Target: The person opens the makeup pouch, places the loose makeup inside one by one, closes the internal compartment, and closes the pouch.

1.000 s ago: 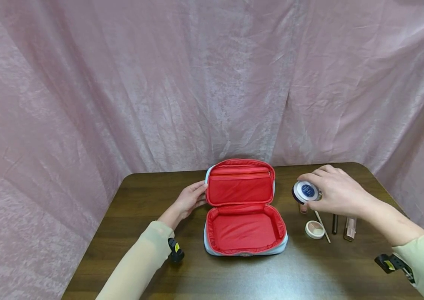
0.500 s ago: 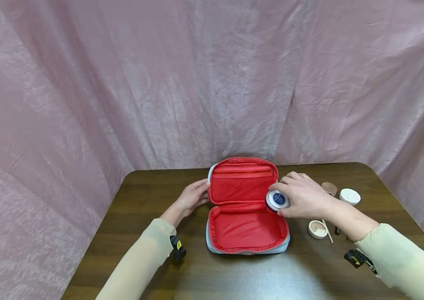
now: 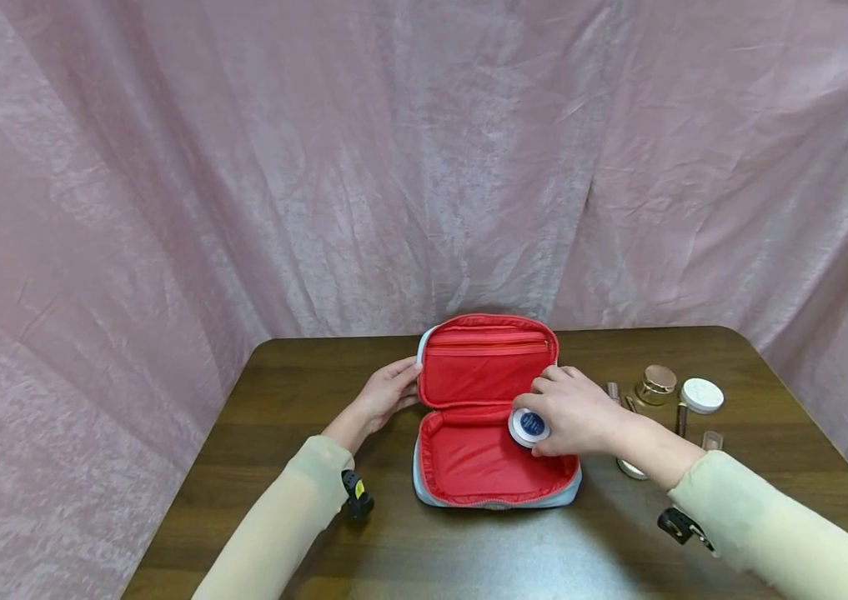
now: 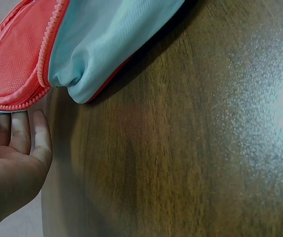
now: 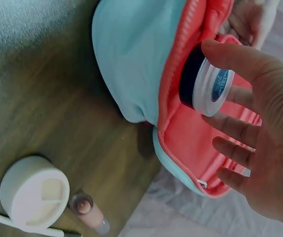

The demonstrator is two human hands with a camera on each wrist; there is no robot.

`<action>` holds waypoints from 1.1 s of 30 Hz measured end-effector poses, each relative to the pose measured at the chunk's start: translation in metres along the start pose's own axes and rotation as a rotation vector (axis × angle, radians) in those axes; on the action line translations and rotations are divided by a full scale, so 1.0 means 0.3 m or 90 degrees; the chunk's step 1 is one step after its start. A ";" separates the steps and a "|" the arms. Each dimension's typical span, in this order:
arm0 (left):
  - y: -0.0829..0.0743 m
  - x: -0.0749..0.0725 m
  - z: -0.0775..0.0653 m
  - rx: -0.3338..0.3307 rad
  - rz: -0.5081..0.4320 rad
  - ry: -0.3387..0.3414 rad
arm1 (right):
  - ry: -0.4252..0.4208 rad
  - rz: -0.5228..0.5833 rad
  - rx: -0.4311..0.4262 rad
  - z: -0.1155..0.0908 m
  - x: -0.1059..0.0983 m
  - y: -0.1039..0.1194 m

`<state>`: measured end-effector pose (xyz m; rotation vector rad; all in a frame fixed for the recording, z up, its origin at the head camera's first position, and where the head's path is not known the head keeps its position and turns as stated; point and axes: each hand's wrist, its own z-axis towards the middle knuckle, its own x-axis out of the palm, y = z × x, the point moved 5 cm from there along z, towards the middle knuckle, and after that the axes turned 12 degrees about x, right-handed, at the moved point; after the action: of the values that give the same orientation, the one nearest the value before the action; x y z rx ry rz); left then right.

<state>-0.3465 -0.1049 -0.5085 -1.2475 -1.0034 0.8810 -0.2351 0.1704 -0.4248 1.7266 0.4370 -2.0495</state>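
Note:
A pale blue zip cosmetic bag (image 3: 461, 467) with a red lining lies unzipped on the table, its lid raised towards the back. My left hand (image 3: 381, 396) holds the lid's left edge, thumb at the zip and fingers behind, as the left wrist view also shows. Between thumb and fingers my right hand (image 3: 577, 415) grips a small round cosmetic jar (image 3: 527, 427), white and dark blue with a blue round label. The jar is tilted and hangs over the right part of the bag's lower compartment. In the right wrist view the jar (image 5: 208, 84) overlaps the red zip edge.
To the right on the wooden table (image 3: 281, 500) stand a gold-lidded jar (image 3: 657, 383) and a white round case (image 3: 702, 396). A round sectioned palette (image 5: 35, 195), a small tube (image 5: 90, 213) and a dark pencil (image 3: 682, 419) lie nearer. Pink curtain (image 3: 363, 183) hangs behind.
My right hand has carried the jar leftward from above the cosmetics to over the open bag, and slightly down. The left hand stays at the lid.

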 end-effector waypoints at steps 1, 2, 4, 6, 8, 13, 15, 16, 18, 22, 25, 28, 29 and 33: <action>0.000 0.000 -0.001 0.003 0.003 0.001 | 0.003 0.000 -0.002 0.000 0.007 0.005; 0.000 0.000 -0.001 0.003 0.002 0.000 | 0.006 -0.002 -0.002 -0.001 0.015 0.008; 0.000 0.001 -0.002 0.004 0.003 -0.001 | 0.012 -0.006 -0.002 -0.001 0.030 0.013; 0.000 0.001 -0.003 0.005 0.006 0.001 | 0.015 -0.014 -0.001 -0.002 0.045 0.016; 0.001 0.000 -0.002 0.005 0.004 0.003 | 0.017 -0.022 -0.002 -0.002 0.058 0.019; 0.001 0.000 -0.002 0.004 0.002 0.007 | 0.023 -0.029 -0.005 -0.002 0.079 0.025; -0.001 0.000 -0.004 0.003 0.005 0.007 | 0.023 -0.031 -0.005 -0.002 0.085 0.026; -0.001 0.001 -0.004 0.002 0.005 0.008 | 0.023 -0.032 -0.005 -0.002 0.088 0.026; -0.002 0.001 -0.005 0.002 0.005 0.008 | 0.022 -0.034 -0.003 -0.003 0.093 0.026; -0.003 0.003 -0.004 0.002 0.004 0.007 | 0.016 -0.037 0.000 -0.006 0.101 0.022; -0.004 0.004 -0.004 0.002 0.004 0.004 | 0.013 -0.035 0.000 -0.007 0.104 0.020; -0.005 0.004 -0.004 0.002 0.006 0.000 | 0.011 -0.031 0.003 -0.008 0.104 0.019; -0.005 0.004 -0.004 0.001 0.007 -0.001 | 0.011 -0.030 0.004 -0.008 0.104 0.018; -0.005 0.003 -0.002 0.002 0.013 -0.001 | 0.013 -0.030 0.005 -0.005 0.104 0.018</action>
<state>-0.3456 -0.1044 -0.5070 -1.2566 -0.9923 0.8987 -0.2353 0.1630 -0.4556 1.7591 0.4797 -2.0708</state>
